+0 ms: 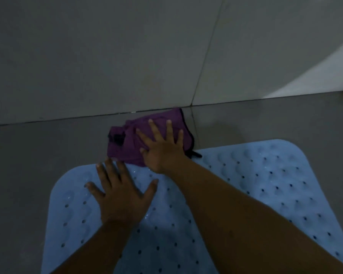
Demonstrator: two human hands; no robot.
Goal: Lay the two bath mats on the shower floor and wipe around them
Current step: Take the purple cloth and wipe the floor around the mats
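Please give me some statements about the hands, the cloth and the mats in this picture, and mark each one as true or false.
1. The right hand presses flat on the purple cloth. True.
2. The left hand grips the cloth. False: it rests with fingers spread on the left blue mat.
3. The cloth lies on the floor between the mats and the wall. True.
4. The mats are still rolled up. False: both the left one and the right blue mat lie flat.

Right hand (pixel 162 149) flat on purple cloth (pixel 127 147); left hand (pixel 121 196) flat on blue mat (pixel 265 184).
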